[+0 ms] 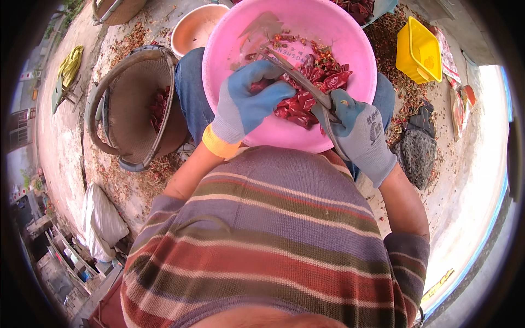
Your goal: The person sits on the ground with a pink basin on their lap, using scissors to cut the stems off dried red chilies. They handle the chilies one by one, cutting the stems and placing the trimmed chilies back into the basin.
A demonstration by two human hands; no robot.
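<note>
A pink plastic basin [262, 135] rests on my lap, with dried red chili peppers [303, 106] and loose bits in it. In a rubber-coated glove, my left hand [254, 94] pinches a dried red chili at the blades of large metal scissors [303, 80]. My right hand [357, 127], gloved too, grips the scissors' handles over the basin's near right side. The blades point up and left across the basin; how far they are apart is hard to tell.
A woven basket [135, 98] holding some red chilies stands at the left, below an orange-and-white basin [199, 28]. At the right are a yellow plastic tub [418, 51] and a dark bag [416, 158]. Chili scraps litter the concrete ground. A white sack [102, 221] lies at lower left.
</note>
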